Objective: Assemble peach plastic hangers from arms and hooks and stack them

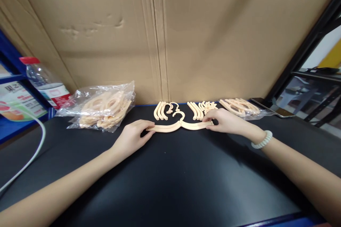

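Note:
A cream plastic clothes hanger (170, 127) lies spread out on the black tabletop, its hook (181, 115) pointing away from me. My left hand (135, 135) pinches the tip of its left arm between thumb and fingers. At the other end, my right hand (222, 120) grips the tip of the right arm, and its fingers partly cover that end. Behind the hanger are loose curved arm pieces (160, 110) on the left, with loose hooks (170, 108) beside them. More arm pieces (195, 110) and small parts (207, 106) lie on the right.
A clear bag of cream parts (102, 108) lies at the left, near a red-capped bottle (48, 81) and a white cable (39, 145). Another bag of parts (239, 108) and a phone (273, 108) lie at the right. A cardboard wall (106, 39) closes off the back.

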Demonstrator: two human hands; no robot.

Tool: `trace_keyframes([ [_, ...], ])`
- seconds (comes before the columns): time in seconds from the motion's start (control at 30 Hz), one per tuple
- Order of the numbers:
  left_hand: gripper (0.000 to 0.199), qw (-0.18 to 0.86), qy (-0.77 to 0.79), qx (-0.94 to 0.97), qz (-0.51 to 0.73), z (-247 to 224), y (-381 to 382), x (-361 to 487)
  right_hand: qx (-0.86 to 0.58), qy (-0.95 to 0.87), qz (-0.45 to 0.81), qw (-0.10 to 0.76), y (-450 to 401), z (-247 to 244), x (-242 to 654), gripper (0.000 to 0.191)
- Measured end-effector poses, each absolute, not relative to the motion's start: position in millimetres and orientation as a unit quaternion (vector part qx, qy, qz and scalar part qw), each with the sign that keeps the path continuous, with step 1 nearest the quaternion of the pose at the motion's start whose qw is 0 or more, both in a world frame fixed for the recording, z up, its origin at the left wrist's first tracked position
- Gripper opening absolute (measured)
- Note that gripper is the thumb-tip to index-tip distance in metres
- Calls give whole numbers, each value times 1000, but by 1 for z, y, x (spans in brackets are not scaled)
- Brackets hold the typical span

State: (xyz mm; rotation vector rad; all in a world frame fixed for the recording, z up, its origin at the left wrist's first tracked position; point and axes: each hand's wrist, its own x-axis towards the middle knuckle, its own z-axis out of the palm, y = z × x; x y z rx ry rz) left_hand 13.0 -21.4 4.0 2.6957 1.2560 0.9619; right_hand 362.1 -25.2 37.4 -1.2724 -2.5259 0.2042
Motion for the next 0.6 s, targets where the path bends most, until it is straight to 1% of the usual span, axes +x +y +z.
trace_keyframes([
  [0.3, 21, -3, 393, 866, 308, 6, -23, 14, -438, -882, 83, 151, -23, 38, 365, 18],
  [0.6, 23, -40, 367, 874, 316, -2, -17, 11, -441, -877, 103, 162, -18, 34, 369, 12],
])
